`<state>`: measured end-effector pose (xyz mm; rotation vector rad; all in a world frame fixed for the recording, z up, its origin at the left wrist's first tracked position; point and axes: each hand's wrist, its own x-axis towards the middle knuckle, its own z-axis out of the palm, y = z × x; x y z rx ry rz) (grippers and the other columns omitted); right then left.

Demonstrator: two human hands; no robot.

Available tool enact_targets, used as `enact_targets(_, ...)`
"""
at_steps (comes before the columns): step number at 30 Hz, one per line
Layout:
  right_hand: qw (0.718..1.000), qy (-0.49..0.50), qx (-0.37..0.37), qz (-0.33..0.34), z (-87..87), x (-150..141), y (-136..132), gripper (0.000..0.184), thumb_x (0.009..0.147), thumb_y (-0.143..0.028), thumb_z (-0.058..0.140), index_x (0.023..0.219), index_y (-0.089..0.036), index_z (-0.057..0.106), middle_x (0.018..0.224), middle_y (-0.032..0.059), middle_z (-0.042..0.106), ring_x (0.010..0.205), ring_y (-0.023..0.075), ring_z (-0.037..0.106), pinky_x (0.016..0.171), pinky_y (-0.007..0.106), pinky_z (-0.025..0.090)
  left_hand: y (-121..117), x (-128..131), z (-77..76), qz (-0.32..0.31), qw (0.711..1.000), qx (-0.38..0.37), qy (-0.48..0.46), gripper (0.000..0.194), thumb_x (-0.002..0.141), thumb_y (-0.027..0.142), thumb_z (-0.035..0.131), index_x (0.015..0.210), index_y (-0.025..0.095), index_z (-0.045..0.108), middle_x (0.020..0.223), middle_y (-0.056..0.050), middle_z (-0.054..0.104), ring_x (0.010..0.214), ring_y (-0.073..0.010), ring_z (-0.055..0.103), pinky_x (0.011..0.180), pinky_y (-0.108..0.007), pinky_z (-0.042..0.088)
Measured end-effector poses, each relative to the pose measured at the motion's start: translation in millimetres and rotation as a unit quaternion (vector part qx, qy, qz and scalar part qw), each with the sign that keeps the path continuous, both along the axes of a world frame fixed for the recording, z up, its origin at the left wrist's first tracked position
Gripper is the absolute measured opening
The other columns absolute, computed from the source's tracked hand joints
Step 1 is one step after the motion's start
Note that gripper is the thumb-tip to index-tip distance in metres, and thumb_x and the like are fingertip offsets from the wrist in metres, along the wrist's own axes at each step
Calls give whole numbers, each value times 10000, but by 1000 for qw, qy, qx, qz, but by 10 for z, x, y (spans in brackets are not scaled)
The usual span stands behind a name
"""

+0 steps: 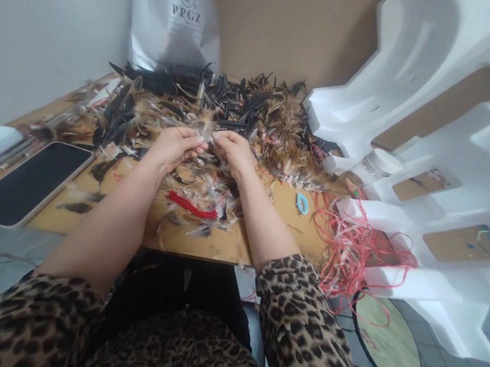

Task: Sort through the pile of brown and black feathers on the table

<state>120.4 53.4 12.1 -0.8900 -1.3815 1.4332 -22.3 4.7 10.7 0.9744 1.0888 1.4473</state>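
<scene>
Close together over the middle of the table, my two hands pinch at a small brown feather [207, 122] with a fluffy pale base. My left hand [175, 145] has its thumb and index finger closed on the feather's base. Fingertips of my right hand [232, 150] are pressed together right beside it, at the same feather; the exact hold is too small to make out. Below the hands lie loose feather scraps [200, 185] and a bundle of red strings [192, 205]. Behind them spreads a heap of brown and black feathers [280, 114].
A phone [29, 182] lies at the left edge of the table. To the right are a light blue ring [302, 204], tangled pink string [351, 251], a white-lidded jar [382, 163] and white foam packaging [417, 55]. A silvery bag [170, 39] stands at the back.
</scene>
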Motion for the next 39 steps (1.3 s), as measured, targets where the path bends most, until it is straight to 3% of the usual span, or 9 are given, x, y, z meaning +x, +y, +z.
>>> enact_targets(5, 979, -168, 114, 24, 37, 157, 69, 213, 656, -326, 658, 683, -117, 634, 543, -39, 545, 507, 50, 414, 529, 187, 349, 69, -65, -28, 82, 995, 11, -59, 89, 646, 158, 690, 658, 115, 613, 661, -31, 657, 518, -39, 555, 470, -116, 418)
enact_targets(9, 916, -347, 182, 86, 41, 220, 64, 199, 650, -314, 657, 687, -120, 679, 606, -9, 609, 564, 73, 478, 591, 207, 376, 91, -72, -45, 93, 993, 10, -68, 83, 652, 152, 682, 663, 116, 608, 664, -29, 653, 517, -36, 550, 473, -118, 410)
enact_targets(12, 858, -462, 210, 83, 8, 189, 34, 131, 642, -265, 647, 666, -146, 696, 582, 2, 612, 561, 96, 491, 599, 233, 375, 91, -64, -49, 94, 993, 1, -65, 89, 648, 147, 684, 666, 116, 602, 668, -32, 654, 521, -41, 556, 475, -124, 409)
enact_targets(14, 846, -482, 219, 67, -15, 167, 30, 89, 640, -217, 631, 634, -151, 690, 576, 5, 611, 566, 102, 496, 608, 238, 377, 87, -61, -46, 95, 994, -6, -60, 91, 649, 148, 684, 676, 116, 603, 674, -33, 656, 523, -43, 559, 475, -126, 409)
enact_targets(17, 908, -378, 177, 32, -21, 169, 61, 108, 660, -232, 624, 655, -136, 672, 584, -8, 604, 559, 82, 487, 595, 215, 381, 72, -57, -35, 87, 994, -9, -61, 94, 650, 142, 682, 688, 115, 601, 674, -34, 657, 526, -46, 565, 472, -125, 411)
enact_targets(21, 985, -166, 35, -17, 8, 204, 112, 148, 675, -282, 624, 702, -136, 623, 513, -46, 536, 436, 48, 388, 453, 188, 305, 47, -52, -28, 55, 996, -18, -64, 109, 641, 137, 692, 691, 108, 600, 707, -52, 676, 542, -59, 589, 465, -125, 424)
enact_targets(28, 991, -134, -1, 28, 42, 212, 66, 162, 631, -268, 686, 637, -133, 596, 436, -65, 478, 389, 28, 317, 391, 175, 212, 64, -66, -66, 33, 997, -28, -56, 106, 647, 138, 697, 674, 106, 599, 798, -83, 702, 566, -67, 612, 460, -120, 439)
enact_targets(35, 995, -9, -67, 79, 22, 165, 72, 253, 626, -337, 708, 702, -162, 541, 543, -50, 551, 397, 29, 351, 389, 165, 206, 25, -43, -35, -11, 998, -44, -53, 125, 628, 135, 724, 713, 98, 640, 800, -94, 705, 571, -72, 619, 462, -118, 454)
enact_targets(39, 994, -99, -6, 42, 27, 199, 86, 170, 699, -319, 607, 687, -158, 552, 541, -44, 540, 417, 44, 362, 417, 182, 248, 8, -39, -20, -34, 997, -45, -52, 137, 620, 134, 731, 713, 90, 642, 806, -99, 704, 579, -77, 626, 477, -125, 467)
